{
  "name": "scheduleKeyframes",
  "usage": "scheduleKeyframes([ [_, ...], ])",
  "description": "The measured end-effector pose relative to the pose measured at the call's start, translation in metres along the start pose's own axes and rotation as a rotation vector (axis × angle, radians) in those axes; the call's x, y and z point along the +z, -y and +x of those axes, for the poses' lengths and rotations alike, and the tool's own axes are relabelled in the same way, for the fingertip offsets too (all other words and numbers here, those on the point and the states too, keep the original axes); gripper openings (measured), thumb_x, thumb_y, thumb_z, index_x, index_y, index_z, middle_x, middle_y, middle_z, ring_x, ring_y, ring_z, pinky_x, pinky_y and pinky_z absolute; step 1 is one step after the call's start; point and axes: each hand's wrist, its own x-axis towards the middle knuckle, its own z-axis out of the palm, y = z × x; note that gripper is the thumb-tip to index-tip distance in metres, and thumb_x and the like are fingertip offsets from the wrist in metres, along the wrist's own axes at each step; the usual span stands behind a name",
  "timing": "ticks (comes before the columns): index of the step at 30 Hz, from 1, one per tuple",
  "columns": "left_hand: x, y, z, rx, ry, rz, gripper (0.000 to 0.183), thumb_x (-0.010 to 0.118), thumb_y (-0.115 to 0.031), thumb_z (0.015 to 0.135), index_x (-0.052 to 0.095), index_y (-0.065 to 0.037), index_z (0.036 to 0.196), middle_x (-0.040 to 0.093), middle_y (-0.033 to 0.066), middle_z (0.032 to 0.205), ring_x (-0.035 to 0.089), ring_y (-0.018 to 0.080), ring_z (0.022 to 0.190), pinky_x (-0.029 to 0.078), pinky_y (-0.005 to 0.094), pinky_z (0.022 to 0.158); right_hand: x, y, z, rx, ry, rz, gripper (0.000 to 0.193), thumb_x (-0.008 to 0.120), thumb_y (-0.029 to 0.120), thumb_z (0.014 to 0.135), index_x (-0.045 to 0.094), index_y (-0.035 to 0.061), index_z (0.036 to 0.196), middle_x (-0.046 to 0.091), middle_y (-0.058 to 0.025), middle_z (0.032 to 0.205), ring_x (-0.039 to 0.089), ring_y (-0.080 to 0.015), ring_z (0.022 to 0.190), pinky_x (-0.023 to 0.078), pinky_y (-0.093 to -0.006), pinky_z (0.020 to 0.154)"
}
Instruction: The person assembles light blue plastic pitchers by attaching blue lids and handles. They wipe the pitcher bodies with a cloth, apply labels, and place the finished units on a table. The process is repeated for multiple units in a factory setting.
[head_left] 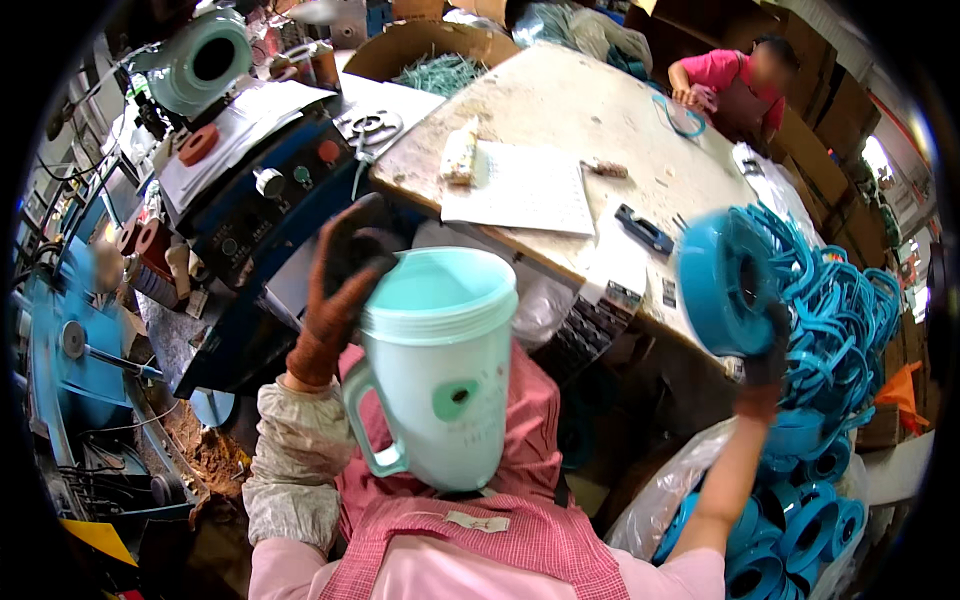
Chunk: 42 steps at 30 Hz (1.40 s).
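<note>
A pale mint plastic pitcher with a side handle stands upright on my lap, its wide mouth uncovered. Beside its left rim is my left hand, in a brown and black glove. The fingers are apart and curved, holding nothing; whether they touch the rim is unclear. Out to the right, my gloved right hand grips a round blue plastic part with a dark opening in its middle. That part is tilted and slightly blurred, raised beside the table's right edge.
A worn table bears a paper sheet and a dark tool. Blue straps pile up at right, above a bag of blue rings. A control box stands left. Across the table, a person handles a blue strap.
</note>
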Motion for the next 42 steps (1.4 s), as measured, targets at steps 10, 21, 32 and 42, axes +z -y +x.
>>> scheduleKeyframes([
  [10,-0.039,-0.002,0.01,-0.037,-0.083,-0.031,0.08,0.071,-0.035,0.079,0.029,-0.008,0.142,0.037,0.0143,0.137,0.034,0.0264,0.13,0.026,0.0388,0.109,0.295,-0.201,0.034,0.148,0.821,-0.553,0.078,0.034,0.063,0.093,0.037,0.0006,0.139,0.047,-0.0156,0.134,0.044,-0.0223,0.122,0.036,-0.0344,0.102],
  [21,-0.058,0.044,0.039,-0.102,0.155,-0.227,0.095,0.064,-0.058,0.08,0.02,-0.005,0.146,0.026,0.0148,0.148,0.028,0.0255,0.135,0.023,0.0384,0.111,0.293,-0.256,0.06,-0.446,0.754,-0.063,0.063,0.044,0.065,0.087,0.052,0.0062,0.109,0.052,-0.0108,0.104,0.052,-0.0245,0.099,0.035,-0.0496,0.105],
  [32,-0.081,0.025,0.038,0.012,0.477,-0.106,0.154,0.092,-0.048,0.038,-0.006,-0.005,0.148,0.022,0.0164,0.15,0.027,0.0252,0.136,0.023,0.0404,0.112,0.295,-0.247,0.037,-0.576,0.787,-0.132,0.054,0.043,0.058,0.091,0.052,0.0071,0.108,0.056,-0.0129,0.097,0.055,-0.0263,0.096,0.036,-0.055,0.102],
  [42,-0.07,0.037,0.028,0.221,0.327,-0.063,0.139,0.087,-0.053,0.037,0.014,-0.012,0.147,0.011,0.0191,0.152,0.026,0.0354,0.137,0.032,0.0522,0.107,0.304,-0.235,0.027,-0.555,0.739,-0.2,0.052,0.048,0.058,0.088,0.053,0.009,0.104,0.057,-0.0124,0.097,0.053,-0.0277,0.097,0.036,-0.0567,0.1],
])
